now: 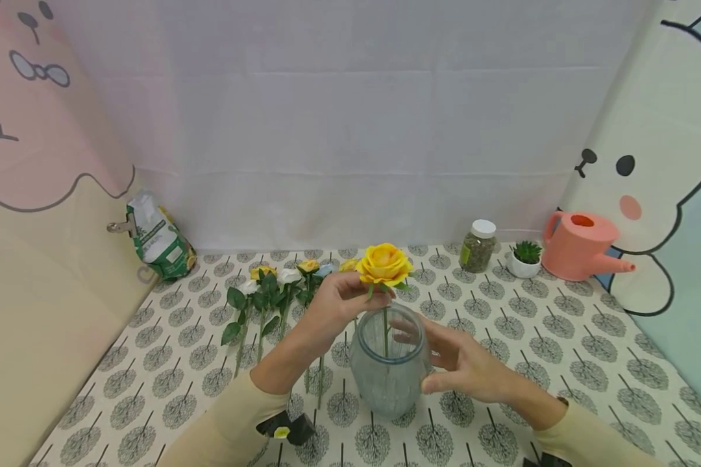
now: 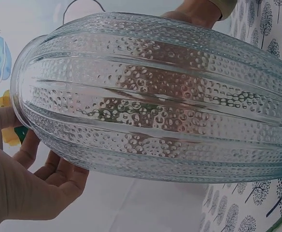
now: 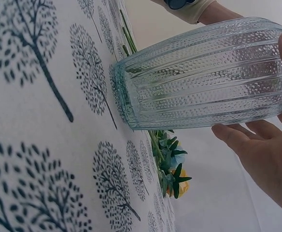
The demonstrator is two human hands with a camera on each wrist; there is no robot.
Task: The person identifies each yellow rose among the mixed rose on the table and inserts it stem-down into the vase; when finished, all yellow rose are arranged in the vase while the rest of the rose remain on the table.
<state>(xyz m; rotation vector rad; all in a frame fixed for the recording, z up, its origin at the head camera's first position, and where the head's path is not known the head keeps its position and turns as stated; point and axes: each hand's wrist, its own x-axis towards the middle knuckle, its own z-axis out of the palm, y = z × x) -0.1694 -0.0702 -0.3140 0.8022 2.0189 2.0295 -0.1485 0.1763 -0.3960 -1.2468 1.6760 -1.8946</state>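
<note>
A yellow artificial rose (image 1: 384,264) stands upright over the mouth of a clear, ribbed glass vase (image 1: 388,383), its stem reaching down inside. My left hand (image 1: 343,299) pinches the stem just below the bloom, close over the rim. In the left wrist view the vase (image 2: 160,101) hides most of the flower. My right hand (image 1: 467,360) holds the vase's right side, thumb toward me and fingers round the far side. The right wrist view shows the vase (image 3: 204,77) between thumb and fingers of that hand (image 3: 271,150), its base on the patterned cloth.
Several artificial roses (image 1: 263,301), white, yellow and blue, lie left of the vase on the tree-print tablecloth (image 1: 169,357). A clipped green-and-white bag (image 1: 160,240) stands at the back left. At the back right are a white-lidded jar (image 1: 478,248), a small potted succulent (image 1: 526,259) and a coral watering can (image 1: 581,246).
</note>
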